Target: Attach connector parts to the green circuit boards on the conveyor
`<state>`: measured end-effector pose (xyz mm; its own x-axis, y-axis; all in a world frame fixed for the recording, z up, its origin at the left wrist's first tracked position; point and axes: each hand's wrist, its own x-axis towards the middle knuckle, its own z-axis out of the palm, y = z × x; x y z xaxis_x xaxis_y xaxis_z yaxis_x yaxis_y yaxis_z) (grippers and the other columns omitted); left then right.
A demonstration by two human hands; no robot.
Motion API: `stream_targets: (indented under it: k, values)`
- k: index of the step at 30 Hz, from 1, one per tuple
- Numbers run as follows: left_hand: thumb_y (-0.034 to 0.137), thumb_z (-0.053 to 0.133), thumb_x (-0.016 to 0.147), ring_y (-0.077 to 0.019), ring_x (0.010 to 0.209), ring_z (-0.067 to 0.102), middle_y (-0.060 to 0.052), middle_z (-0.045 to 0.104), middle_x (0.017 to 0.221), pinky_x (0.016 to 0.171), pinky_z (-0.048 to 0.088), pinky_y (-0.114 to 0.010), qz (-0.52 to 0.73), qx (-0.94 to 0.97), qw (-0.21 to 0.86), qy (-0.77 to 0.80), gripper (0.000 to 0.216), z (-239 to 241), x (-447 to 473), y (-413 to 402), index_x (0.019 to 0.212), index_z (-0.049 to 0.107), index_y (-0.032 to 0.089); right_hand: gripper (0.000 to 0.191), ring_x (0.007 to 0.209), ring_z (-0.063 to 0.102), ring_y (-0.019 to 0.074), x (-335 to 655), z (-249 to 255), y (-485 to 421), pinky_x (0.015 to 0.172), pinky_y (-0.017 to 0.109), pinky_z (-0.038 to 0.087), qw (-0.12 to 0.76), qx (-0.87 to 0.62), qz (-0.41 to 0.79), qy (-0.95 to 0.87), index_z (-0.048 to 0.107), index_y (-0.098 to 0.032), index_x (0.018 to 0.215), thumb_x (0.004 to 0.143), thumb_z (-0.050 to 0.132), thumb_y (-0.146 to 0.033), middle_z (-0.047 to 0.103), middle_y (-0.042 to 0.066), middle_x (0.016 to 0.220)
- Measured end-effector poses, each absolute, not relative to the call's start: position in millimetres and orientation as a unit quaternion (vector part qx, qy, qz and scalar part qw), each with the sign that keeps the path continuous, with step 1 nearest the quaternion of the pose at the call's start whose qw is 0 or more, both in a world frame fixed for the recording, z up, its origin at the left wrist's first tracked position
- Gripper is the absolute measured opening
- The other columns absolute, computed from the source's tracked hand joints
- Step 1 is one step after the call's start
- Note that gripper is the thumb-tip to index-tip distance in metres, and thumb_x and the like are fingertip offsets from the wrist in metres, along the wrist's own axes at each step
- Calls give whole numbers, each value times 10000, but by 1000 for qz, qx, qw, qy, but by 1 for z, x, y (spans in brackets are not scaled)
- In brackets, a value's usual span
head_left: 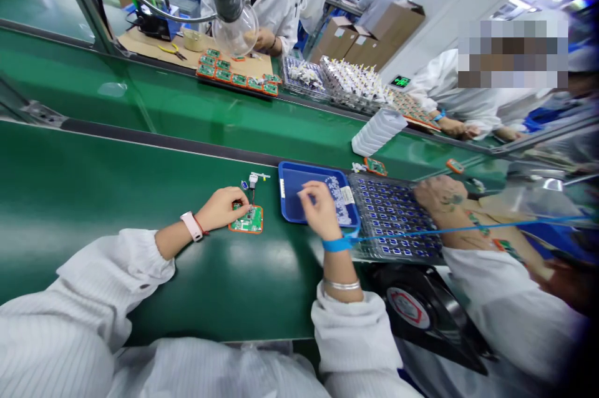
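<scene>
My left hand [223, 209] rests on a green circuit board in an orange frame [251, 221], its fingertips gripping the board's upper left part. Just above that board lies a small white connector with a thin wire [253, 181]. My right hand [321, 209] hangs over a blue plastic tray [290, 186], its fingers pinched together close to a heap of tiny white parts [339, 198]. Whatever the pinch holds, if anything, is hidden. A blue strap [337, 244] circles my right wrist.
A clear blister tray of small blue-and-silver parts [390, 217] adjoins the blue tray on the right. Everything sits on a green belt [116, 198]. Beyond a dark rail, co-workers handle boards and trays. A white tray stack [379, 131] stands further back; a black fan [412, 307] sits at lower right.
</scene>
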<state>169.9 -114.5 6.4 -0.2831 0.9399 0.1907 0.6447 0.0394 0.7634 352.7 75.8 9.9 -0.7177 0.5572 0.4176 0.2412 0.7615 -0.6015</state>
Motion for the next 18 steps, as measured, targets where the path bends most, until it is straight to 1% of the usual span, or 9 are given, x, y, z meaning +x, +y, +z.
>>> stream_targets:
  k: [3, 5, 7, 11, 15, 18]
  values:
    - [285, 552, 822, -147, 736, 588, -35, 648, 782, 700, 442, -262, 443, 561, 192, 672, 177, 7, 172, -114, 751, 647, 154, 133, 957, 528, 188, 323, 10, 21, 864, 365, 425, 282, -135, 366, -876, 533, -196, 744, 854, 472, -237, 537, 80, 965]
    - [272, 557, 827, -157, 791, 598, -44, 665, 827, 740, 452, -272, 463, 566, 199, 652, 160, 7, 172, -114, 796, 666, 158, 112, 948, 528, 179, 314, 6, 0, 851, 349, 428, 274, -121, 403, -865, 534, -191, 758, 851, 476, -212, 527, 77, 960]
    - [262, 563, 825, -166, 819, 601, -48, 676, 846, 766, 458, -283, 470, 572, 202, 641, 151, 6, 172, -113, 802, 674, 162, 103, 932, 530, 176, 310, 1, -8, 839, 342, 427, 275, -124, 423, -854, 534, -188, 763, 849, 478, -201, 522, 72, 942]
    - [252, 569, 813, -170, 815, 612, -49, 683, 842, 775, 465, -294, 470, 566, 210, 644, 144, 3, 170, -112, 781, 678, 164, 108, 935, 525, 175, 311, -5, -3, 839, 340, 421, 275, -128, 436, -848, 535, -186, 761, 850, 476, -187, 524, 68, 926]
    - [287, 577, 794, -180, 836, 617, -42, 686, 855, 805, 462, -308, 447, 571, 212, 655, 161, 3, 170, -113, 735, 682, 180, 107, 951, 510, 175, 312, -6, -3, 872, 351, 405, 239, -122, 410, -872, 529, -189, 739, 839, 498, -169, 545, 67, 937]
    - [328, 550, 797, -183, 815, 620, -39, 683, 861, 792, 462, -309, 414, 569, 220, 676, 211, 3, 170, -112, 724, 688, 187, 112, 935, 513, 163, 311, -8, -4, 856, 329, 421, 220, -130, 406, -877, 513, -186, 730, 830, 490, -141, 540, 67, 929]
